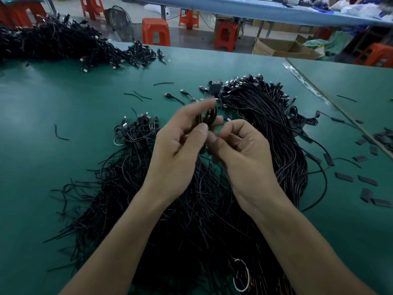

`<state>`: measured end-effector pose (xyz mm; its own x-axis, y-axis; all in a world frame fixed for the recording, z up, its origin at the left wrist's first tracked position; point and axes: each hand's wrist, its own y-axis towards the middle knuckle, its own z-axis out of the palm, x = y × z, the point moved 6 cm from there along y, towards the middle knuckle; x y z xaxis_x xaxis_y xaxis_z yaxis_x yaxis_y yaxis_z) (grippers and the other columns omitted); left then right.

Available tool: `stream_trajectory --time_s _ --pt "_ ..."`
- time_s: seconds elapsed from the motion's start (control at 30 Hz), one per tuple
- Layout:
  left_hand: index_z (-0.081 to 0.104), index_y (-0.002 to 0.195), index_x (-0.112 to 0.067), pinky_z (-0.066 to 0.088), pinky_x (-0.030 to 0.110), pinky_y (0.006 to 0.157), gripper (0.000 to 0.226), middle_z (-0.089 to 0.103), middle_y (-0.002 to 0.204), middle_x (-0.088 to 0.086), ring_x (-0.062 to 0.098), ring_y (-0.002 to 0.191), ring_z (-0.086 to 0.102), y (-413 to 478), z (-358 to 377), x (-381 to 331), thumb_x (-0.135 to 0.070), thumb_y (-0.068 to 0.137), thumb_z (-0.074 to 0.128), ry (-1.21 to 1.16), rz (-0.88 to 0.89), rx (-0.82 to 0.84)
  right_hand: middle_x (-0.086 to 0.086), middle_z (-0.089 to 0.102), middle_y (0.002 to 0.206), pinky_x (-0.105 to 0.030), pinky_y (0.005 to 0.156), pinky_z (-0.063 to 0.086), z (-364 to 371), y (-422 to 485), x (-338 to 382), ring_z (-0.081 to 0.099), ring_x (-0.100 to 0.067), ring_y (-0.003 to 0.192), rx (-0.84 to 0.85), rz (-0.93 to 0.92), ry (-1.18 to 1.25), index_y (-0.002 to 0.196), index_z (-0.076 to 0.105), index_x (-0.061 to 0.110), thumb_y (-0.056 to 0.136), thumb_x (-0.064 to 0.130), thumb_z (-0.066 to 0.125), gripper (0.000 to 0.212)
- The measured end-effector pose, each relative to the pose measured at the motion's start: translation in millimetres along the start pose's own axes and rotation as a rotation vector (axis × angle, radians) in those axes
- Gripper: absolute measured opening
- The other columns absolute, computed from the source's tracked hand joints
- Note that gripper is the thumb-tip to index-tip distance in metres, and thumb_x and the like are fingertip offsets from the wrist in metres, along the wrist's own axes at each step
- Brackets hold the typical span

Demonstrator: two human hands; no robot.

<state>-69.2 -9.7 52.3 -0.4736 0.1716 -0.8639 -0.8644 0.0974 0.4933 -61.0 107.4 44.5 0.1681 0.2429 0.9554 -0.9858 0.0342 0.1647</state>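
Observation:
Both of my hands are raised over a big heap of loose black cables [191, 209] on a green table [53, 107]. My left hand [178, 150] holds a small coil of black cable [209, 117] between thumb and fingers. My right hand [242, 150] has its fingers curled and pinches the same coil from the right. The fingertips are blurred. A USB plug [215, 87] sticks up just beyond the coil.
A long bundle of cables with plugs [265, 107] lies right of my hands. Small coiled cables [138, 130] sit to the left, a large cable pile [53, 43] at the far left. Black flat tags [365, 179] and twist ties [136, 95] are scattered around. Orange stools [156, 31] stand beyond the table.

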Motion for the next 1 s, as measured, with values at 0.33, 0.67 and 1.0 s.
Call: stream_trajectory --time_s 0.33,0.67,1.0 --pt "0.071 0.109 -0.025 0.033 0.022 0.104 0.041 0.061 0.123 -0.007 0.014 0.120 0.047 -7 10 -1 0.001 0.088 0.046 0.466 0.155 0.074 0.003 0.061 0.064 -0.021 0.058 0.048 -28 13 6 0.054 -0.010 0.060 -0.112 0.068 -0.044 0.074 0.051 0.018 0.089 -0.005 0.064 0.030" --pt "0.065 0.086 -0.030 0.040 0.018 0.063 0.036 0.060 0.073 -0.014 0.006 0.070 0.056 -8 9 12 -0.043 0.100 0.034 0.585 0.020 0.091 0.007 0.066 0.071 -0.019 0.069 0.053 -25 12 28 0.064 -0.005 0.069 -0.099 -0.182 -0.155 0.079 0.050 0.014 0.086 -0.008 0.067 0.029" --pt "0.076 0.106 -0.024 0.051 0.019 0.085 0.042 0.074 0.107 0.004 0.009 0.103 0.068 0 -4 7 -0.041 0.103 0.038 0.035 -0.157 0.031 -0.004 0.070 0.083 -0.031 0.069 0.056 0 2 12 0.067 -0.016 0.076 0.208 -0.142 -0.314 0.075 0.053 0.020 0.079 -0.002 0.071 0.028"
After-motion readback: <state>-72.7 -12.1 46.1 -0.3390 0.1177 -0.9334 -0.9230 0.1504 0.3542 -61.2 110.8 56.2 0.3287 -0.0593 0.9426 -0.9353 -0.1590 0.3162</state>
